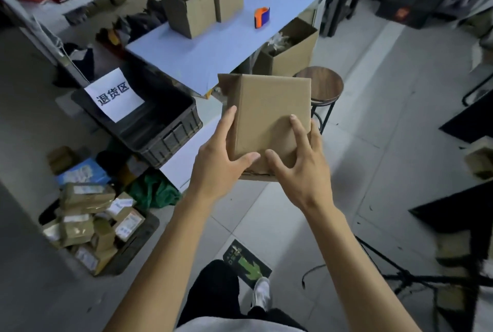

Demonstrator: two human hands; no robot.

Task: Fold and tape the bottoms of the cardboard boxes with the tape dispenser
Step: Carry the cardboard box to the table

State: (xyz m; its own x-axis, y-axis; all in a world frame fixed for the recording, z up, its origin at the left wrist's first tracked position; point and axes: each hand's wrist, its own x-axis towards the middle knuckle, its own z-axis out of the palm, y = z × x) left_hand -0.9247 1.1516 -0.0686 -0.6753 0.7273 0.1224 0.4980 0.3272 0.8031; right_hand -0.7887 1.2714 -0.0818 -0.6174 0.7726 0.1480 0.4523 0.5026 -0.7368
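I hold a small brown cardboard box (269, 115) in the air in front of me, above the floor and short of the table's near end. My left hand (221, 161) grips its left side, thumb on the near face. My right hand (298, 163) grips the lower right, fingers spread on the same face. One flap sticks out at the box's far left corner. An orange and blue tape dispenser (262, 17) stands on the light blue table (213, 49), well beyond my hands. Three open-topped cardboard boxes (202, 3) stand in a row on the table's left side.
A black plastic crate (170, 134) with a white paper label sits at the table's near end. A round wooden stool (322, 83) stands right of the held box. A large open carton (293, 51) sits under the table. Parcels (93, 222) pile on the floor at left. Tripod legs (400, 273) cross the right floor.
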